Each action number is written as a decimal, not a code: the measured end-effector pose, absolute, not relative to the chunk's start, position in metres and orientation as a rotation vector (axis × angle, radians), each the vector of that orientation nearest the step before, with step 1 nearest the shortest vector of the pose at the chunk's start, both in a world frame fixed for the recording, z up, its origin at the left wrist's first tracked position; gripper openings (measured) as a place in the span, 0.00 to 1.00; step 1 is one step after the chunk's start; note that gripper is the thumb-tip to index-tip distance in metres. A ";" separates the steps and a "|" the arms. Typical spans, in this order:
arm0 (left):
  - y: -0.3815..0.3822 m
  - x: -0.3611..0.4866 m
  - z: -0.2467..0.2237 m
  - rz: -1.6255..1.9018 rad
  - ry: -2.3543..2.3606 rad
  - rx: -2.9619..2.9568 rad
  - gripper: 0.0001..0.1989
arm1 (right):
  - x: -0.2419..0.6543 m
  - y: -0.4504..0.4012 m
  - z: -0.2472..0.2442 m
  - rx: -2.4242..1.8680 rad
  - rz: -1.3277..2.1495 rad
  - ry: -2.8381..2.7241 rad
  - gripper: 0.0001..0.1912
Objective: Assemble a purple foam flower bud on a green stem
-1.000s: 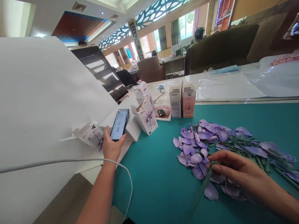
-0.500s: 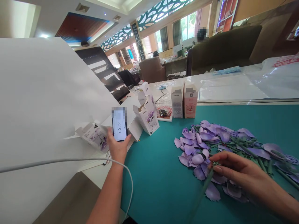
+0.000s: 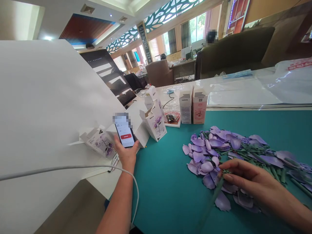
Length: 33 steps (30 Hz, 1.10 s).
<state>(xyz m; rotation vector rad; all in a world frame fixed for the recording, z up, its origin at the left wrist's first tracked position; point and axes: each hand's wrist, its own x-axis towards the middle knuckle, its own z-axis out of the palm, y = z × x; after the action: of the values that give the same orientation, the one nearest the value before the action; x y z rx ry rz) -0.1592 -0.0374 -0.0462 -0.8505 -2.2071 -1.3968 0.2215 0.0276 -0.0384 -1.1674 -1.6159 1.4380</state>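
My left hand point(image 3: 126, 155) holds a phone point(image 3: 125, 131) upright, gripping it by its lower edges. The lit screen shows a red button and partly blurred digits. On the right, my right hand point(image 3: 246, 177) pinches a green stem point(image 3: 215, 193) between thumb and fingers near its top end, and the stem slants down toward me. Beneath and behind that hand lies a pile of purple petals point(image 3: 198, 157) mixed with green stem pieces point(image 3: 270, 169).
Opened flower boxes point(image 3: 157, 125) stand behind the green mat point(image 3: 161, 182), beside a grey box point(image 3: 185, 109) and a pink box point(image 3: 199, 109). Another box point(image 3: 99, 143) leans left of the phone. A white cable point(image 3: 97, 166) crosses over my left forearm. A person's head shows far back.
The phone has tilted and its screen has changed from large sideways digits to a view with a red button. My left hand has shifted slightly right. My right hand keeps its pinch.
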 end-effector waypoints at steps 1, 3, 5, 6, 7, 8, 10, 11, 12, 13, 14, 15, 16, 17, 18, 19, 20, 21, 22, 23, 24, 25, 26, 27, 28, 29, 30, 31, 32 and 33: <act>-0.037 -0.159 -0.046 -1.393 -2.211 -0.849 0.52 | 0.222 0.029 -0.039 -1.163 1.483 -1.582 0.29; -0.038 -0.158 -0.045 -1.387 -2.221 -0.842 0.51 | 0.224 0.031 -0.041 -1.138 1.613 -1.524 0.27; -0.038 -0.157 -0.042 -1.384 -2.235 -0.830 0.50 | 0.225 0.034 -0.043 -1.112 1.648 -1.533 0.26; -0.039 -0.156 -0.040 -1.383 -2.246 -0.823 0.50 | 0.226 0.035 -0.045 -1.103 1.653 -1.542 0.25; -0.039 -0.155 -0.038 -1.382 -2.260 -0.815 0.50 | 0.226 0.036 -0.046 -1.097 1.651 -1.548 0.25; -0.040 -0.154 -0.036 -1.380 -2.274 -0.808 0.50 | 0.227 0.036 -0.047 -1.095 1.642 -1.550 0.24; -0.042 -0.151 -0.030 -1.377 -2.301 -0.797 0.50 | 0.226 0.037 -0.048 -1.101 1.630 -1.561 0.24; -0.043 -0.149 -0.026 -1.374 -2.320 -0.794 0.49 | 0.226 0.037 -0.048 -1.098 1.631 -1.568 0.25; -0.045 -0.147 -0.022 -1.369 -2.342 -0.792 0.49 | 0.226 0.036 -0.048 -1.093 1.634 -1.570 0.25; -0.046 -0.145 -0.017 -1.361 -2.371 -0.789 0.49 | 0.226 0.036 -0.047 -1.089 1.637 -1.566 0.25; -0.048 -0.144 -0.012 -1.347 -2.407 -0.786 0.49 | 0.226 0.036 -0.047 -1.084 1.643 -1.561 0.25; -0.049 -0.142 -0.007 -1.327 -2.442 -0.782 0.49 | 0.226 0.035 -0.046 -1.078 1.651 -1.560 0.25; -0.050 -0.141 -0.003 -1.301 -2.477 -0.780 0.49 | 0.226 0.035 -0.046 -1.073 1.657 -1.561 0.24; -0.052 -0.139 0.002 -1.272 -2.503 -0.780 0.49 | 0.226 0.035 -0.046 -1.070 1.663 -1.564 0.24; -0.052 -0.139 0.007 -1.244 -2.523 -0.783 0.49 | 0.227 0.035 -0.046 -1.067 1.664 -1.564 0.24; -0.053 -0.138 0.011 -1.218 -2.539 -0.788 0.49 | 0.227 0.035 -0.047 -1.060 1.666 -1.563 0.23; -0.053 -0.138 0.014 -1.197 -2.551 -0.796 0.49 | 0.227 0.035 -0.047 -1.056 1.664 -1.558 0.23; -0.053 -0.138 0.017 -1.182 -2.560 -0.805 0.49 | 0.227 0.035 -0.047 -1.053 1.662 -1.551 0.23; -0.053 -0.138 0.020 -1.170 -2.564 -0.814 0.49 | 0.227 0.035 -0.047 -1.051 1.662 -1.547 0.23; -0.052 -0.138 0.022 -1.158 -2.566 -0.825 0.49 | 0.227 0.035 -0.047 -1.052 1.666 -1.547 0.23; -0.051 -0.138 0.023 -1.148 -2.566 -0.838 0.49 | 0.227 0.034 -0.046 -1.056 1.669 -1.549 0.24; -0.049 -0.138 0.025 -1.140 -2.563 -0.847 0.49 | 0.226 0.034 -0.044 -1.062 1.671 -1.552 0.25; -0.048 -0.138 0.026 -1.133 -2.559 -0.853 0.49 | 0.226 0.033 -0.042 -1.069 1.670 -1.555 0.26; -0.046 -0.138 0.027 -1.129 -2.558 -0.855 0.49 | 0.225 0.033 -0.040 -1.075 1.665 -1.554 0.27; -0.045 -0.138 0.027 -1.127 -2.559 -0.852 0.48 | 0.225 0.033 -0.037 -1.080 1.658 -1.553 0.27; -0.043 -0.139 0.028 -1.127 -2.562 -0.848 0.48 | 0.224 0.032 -0.035 -1.081 1.655 -1.556 0.28; -0.042 -0.140 0.028 -1.129 -2.563 -0.843 0.48 | 0.224 0.032 -0.034 -1.079 1.655 -1.561 0.28; -0.041 -0.141 0.028 -1.130 -2.565 -0.841 0.49 | 0.224 0.032 -0.033 -1.074 1.653 -1.564 0.27; -0.039 -0.142 0.028 -1.131 -2.564 -0.846 0.49 | 0.224 0.032 -0.033 -1.067 1.652 -1.566 0.27; -0.038 -0.143 0.028 -1.133 -2.558 -0.853 0.49 | 0.224 0.033 -0.034 -1.061 1.654 -1.567 0.27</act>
<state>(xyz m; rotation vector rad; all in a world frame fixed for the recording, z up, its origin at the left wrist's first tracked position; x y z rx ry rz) -0.1433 -0.0383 0.0278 -0.8534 -2.5581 -1.1334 0.2241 0.0328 -0.0335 -1.0605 -1.5672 1.6541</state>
